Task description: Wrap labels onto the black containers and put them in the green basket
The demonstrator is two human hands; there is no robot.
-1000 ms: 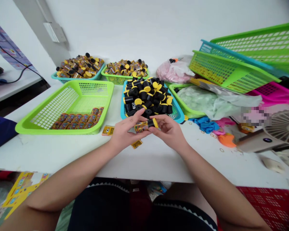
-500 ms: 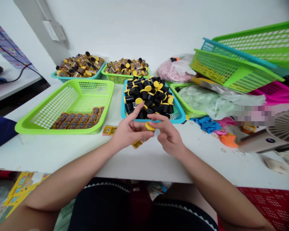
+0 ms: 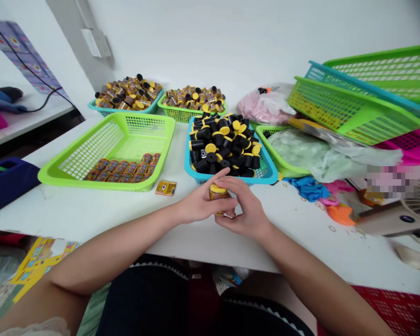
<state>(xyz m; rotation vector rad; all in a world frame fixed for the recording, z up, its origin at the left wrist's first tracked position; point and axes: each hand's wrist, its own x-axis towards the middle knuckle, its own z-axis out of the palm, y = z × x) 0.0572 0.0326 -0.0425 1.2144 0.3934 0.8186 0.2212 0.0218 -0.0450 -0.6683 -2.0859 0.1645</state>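
Note:
My left hand (image 3: 203, 203) and my right hand (image 3: 245, 207) meet at the table's front middle, cupped around a small labelled container (image 3: 218, 192). It stands upright with its yellow cap on top, and its lower part is hidden by my fingers. The left hand's fingertips reach toward the front rim of a blue basket (image 3: 262, 179) piled with black cylinders, many with yellow caps (image 3: 224, 144). A small yellow-and-gold card (image 3: 165, 188) lies on the white table (image 3: 154, 219) left of my left hand.
A lime basket (image 3: 108, 140) holds a row of labelled tubes. Two baskets of capped containers (image 3: 126, 95) stand at the back. Stacked baskets (image 3: 357, 105), plastic bags (image 3: 315, 156) and a fan (image 3: 399, 217) crowd the right side.
The container, lying sideways a second ago, now stands upright between my hands with its yellow cap up. My hands have closed around it, and the view has shifted slightly.

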